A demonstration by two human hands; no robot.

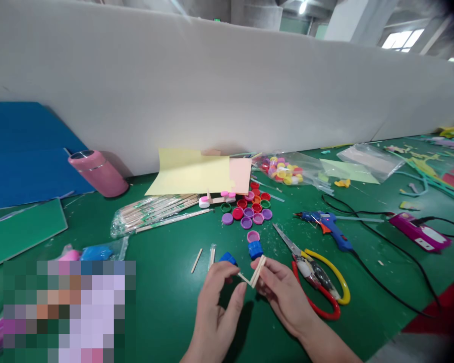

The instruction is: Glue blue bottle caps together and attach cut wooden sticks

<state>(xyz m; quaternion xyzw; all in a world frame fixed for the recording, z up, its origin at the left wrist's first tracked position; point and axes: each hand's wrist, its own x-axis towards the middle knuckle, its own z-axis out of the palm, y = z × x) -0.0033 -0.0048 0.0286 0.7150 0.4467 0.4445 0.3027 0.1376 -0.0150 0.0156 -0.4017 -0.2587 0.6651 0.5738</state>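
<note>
My left hand (217, 307) and my right hand (278, 290) are low in the middle of the view, both pinched on a small piece made of joined wooden sticks (255, 272). The right hand grips the two parallel sticks; the left thumb and forefinger pinch the thin stick that juts toward it. A blue bottle cap (228, 259) lies just behind the left fingers, a blue cap (256, 249) and a pink cap (253, 236) just beyond the sticks.
Green table (166, 302) with scissors (318, 275), blue glue gun (331, 228) and cable, pile of coloured caps (249, 207), bag of caps (285, 170), bundle of sticks (155, 212), loose sticks (196, 260), yellow paper (191, 172), pink bottle (98, 172), purple device (419, 232). White wall behind.
</note>
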